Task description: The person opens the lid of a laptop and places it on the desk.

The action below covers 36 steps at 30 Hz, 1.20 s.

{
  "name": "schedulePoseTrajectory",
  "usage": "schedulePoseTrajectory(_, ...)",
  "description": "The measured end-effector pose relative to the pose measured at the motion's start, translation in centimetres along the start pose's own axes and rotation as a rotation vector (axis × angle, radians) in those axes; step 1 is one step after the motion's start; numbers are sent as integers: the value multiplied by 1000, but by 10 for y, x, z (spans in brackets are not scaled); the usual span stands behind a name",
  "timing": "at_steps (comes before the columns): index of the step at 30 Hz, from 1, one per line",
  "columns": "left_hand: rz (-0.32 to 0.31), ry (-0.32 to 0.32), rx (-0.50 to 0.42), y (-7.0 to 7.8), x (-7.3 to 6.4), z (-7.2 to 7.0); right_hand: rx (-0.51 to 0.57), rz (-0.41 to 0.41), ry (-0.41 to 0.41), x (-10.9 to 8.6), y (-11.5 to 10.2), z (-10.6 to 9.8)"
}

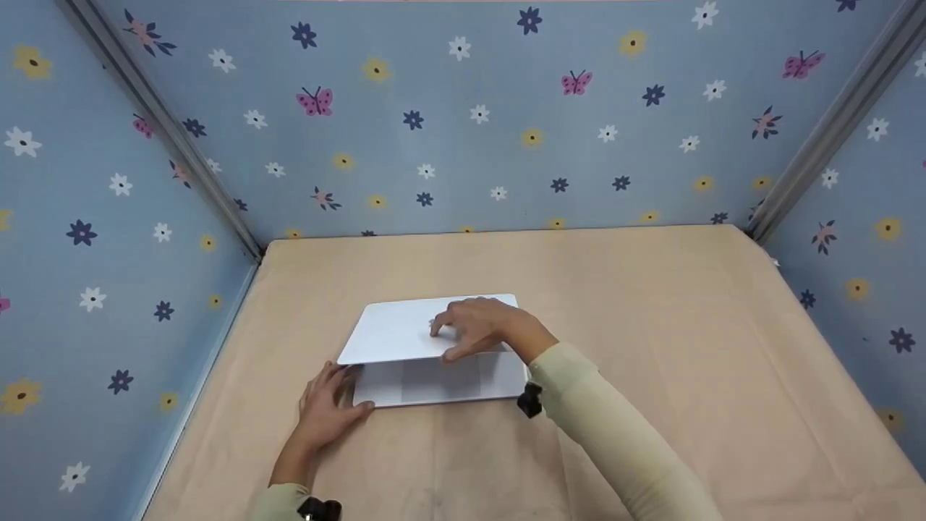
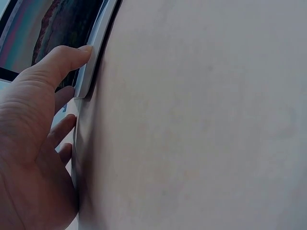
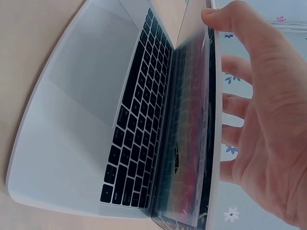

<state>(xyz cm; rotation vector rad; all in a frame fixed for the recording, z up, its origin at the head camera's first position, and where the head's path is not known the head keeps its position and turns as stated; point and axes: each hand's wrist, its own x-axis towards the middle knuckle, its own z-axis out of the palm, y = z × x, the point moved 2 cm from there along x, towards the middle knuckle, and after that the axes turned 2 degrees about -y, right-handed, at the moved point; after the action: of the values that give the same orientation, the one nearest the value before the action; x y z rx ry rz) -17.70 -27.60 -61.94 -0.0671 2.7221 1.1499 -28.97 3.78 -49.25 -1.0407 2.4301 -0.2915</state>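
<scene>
A silver laptop lies on the table, its lid [image 1: 398, 331] partly raised over the base [image 1: 377, 383]. With the thumb on the lid's front edge and the fingers against its outer face, my right hand [image 1: 481, 325] holds the lid. In the right wrist view, the black keyboard [image 3: 139, 115] and touchpad [image 3: 91, 72] show, and the lit screen [image 3: 184, 153] carries colours. My left hand [image 1: 323, 411] grips the base's front left corner, thumb at the front edge and fingers along the left side. Part of the lit screen [image 2: 62, 33] appears beyond the thumb in the left wrist view.
A beige cloth [image 1: 651, 325] covers the table, with light creases. Blue walls [image 1: 492, 87] with flowers and butterflies stand behind and at both sides. Grey metal posts [image 1: 166, 130] run up the corners. Small black devices [image 1: 530, 400] sit at both wrists.
</scene>
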Motion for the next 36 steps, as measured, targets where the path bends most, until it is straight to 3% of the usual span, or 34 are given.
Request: schedulePoseTrajectory(36,15,28,10,1,-1,2,10,-6,28,-4,-4,-12)
